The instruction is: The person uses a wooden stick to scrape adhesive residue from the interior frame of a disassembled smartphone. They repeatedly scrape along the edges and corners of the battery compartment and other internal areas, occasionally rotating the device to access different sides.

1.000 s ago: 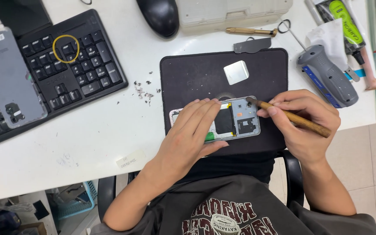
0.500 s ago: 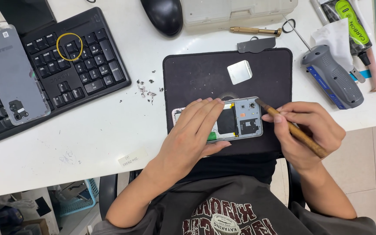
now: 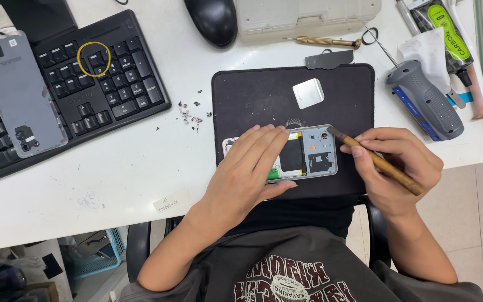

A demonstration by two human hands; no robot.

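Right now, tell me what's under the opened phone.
The opened phone lies on a black mat on the white table. The left hand covers its left half, so that part is hidden.

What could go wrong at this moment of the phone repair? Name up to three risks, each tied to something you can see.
1. The brush in the right hand works at the corner of the opened phone; hard strokes might damage exposed parts.
2. The left hand lies flat over the phone's open inside and may press on components.
3. Loose debris beside the black mat could get swept back in.
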